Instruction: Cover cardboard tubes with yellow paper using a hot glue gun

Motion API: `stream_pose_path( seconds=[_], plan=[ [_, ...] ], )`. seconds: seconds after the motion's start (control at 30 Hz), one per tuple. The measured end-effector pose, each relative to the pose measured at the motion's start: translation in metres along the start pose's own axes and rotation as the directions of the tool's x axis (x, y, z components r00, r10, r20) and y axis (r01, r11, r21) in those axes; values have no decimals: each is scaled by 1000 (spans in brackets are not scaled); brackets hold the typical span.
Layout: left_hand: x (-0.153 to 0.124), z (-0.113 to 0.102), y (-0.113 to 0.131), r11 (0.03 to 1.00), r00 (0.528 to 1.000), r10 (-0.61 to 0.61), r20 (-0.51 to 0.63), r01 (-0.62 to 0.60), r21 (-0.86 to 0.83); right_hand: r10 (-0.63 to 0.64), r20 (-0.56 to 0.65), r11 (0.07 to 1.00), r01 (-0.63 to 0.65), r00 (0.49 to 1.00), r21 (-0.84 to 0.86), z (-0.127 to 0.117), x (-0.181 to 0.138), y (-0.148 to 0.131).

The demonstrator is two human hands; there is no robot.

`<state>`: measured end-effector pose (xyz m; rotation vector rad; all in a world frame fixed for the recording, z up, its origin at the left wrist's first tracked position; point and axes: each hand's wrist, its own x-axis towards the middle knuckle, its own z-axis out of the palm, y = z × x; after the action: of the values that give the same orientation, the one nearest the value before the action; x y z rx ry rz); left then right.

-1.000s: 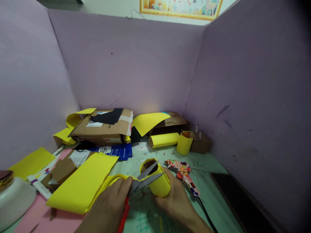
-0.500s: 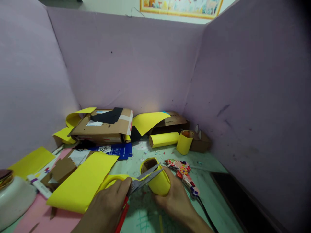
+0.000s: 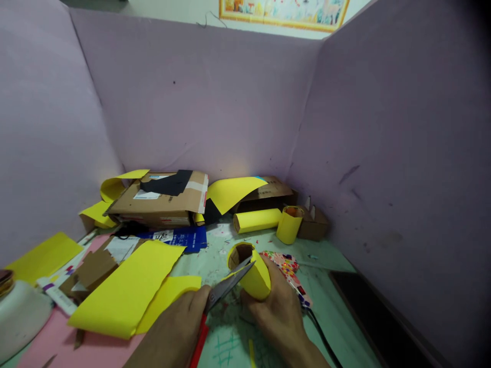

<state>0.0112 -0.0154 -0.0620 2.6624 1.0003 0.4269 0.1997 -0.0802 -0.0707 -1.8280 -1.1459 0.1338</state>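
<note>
My left hand [image 3: 174, 319] is closed around a pair of scissors [image 3: 226, 287] with red handles. Their grey blades point up and right to the rim of a short yellow paper-covered cardboard tube [image 3: 258, 281]. A thin yellow strip lies along the blades and seems joined to the tube's rim. My right hand [image 3: 282, 306] grips the tube from the right, its open end tilted up and to the left. Right behind this hand lies a hot glue gun [image 3: 282, 261] with a floral pattern, partly hidden by the fingers.
A folded yellow sheet [image 3: 126, 291] lies left of my left hand. Farther back are a cardboard box [image 3: 161, 207], a lying yellow tube [image 3: 258, 221] and an upright one [image 3: 289, 226]. A dark panel [image 3: 368, 312] lies at right, a white container [image 3: 21, 319] at left.
The scissor blades have closed from a wider gap. The tube has shifted slightly right and up and tilted more, covering more of the glue gun with the right hand.
</note>
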Motion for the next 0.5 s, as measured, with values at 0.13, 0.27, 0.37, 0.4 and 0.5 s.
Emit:
stream_pose_path(
  seconds=[0.13,0.27,0.37,0.4,0.5],
  plan=[
    [-1,1,6,1000,1000,-26,-4,26,10,-127,-66,989,122,990,-82,7,-4,13],
    [-1,2,8,998,998,-63,6,62,19,-206,-132,976,194,970,-100,14,-10,16],
    [-2,2,10,996,996,-86,19,85,31,-137,-152,986,120,979,-118,17,-13,15],
    [-2,2,11,995,996,-92,20,91,32,-132,-147,985,113,980,-131,17,-13,15],
    [-2,1,12,995,995,-100,18,99,22,-156,-146,974,128,977,-186,19,-13,20]
  ],
)
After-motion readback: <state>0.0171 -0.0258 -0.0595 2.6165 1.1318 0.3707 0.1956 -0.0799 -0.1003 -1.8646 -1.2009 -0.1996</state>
